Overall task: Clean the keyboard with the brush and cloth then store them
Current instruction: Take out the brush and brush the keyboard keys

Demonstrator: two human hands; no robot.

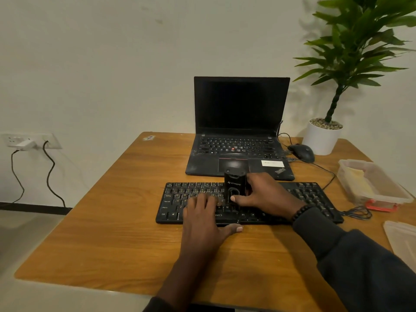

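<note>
A black keyboard (310, 197) lies across the wooden table (112, 233) in front of me. My right hand (265, 194) grips a black brush tool (235, 184) that stands upright on the middle keys, thumb on its front. My left hand (202, 219) rests flat on the left half of the keyboard, fingers spread over the keys and thumb at the front edge. A yellow cloth (358, 181) lies inside a clear plastic container (382, 194) at the right.
An open black laptop (240, 127) sits behind the keyboard. A black mouse (301, 153) and a white potted plant (324, 138) stand at the back right. A clear lid (403, 239) lies at the right edge. The keyboard cable (358, 212) coils beside the container.
</note>
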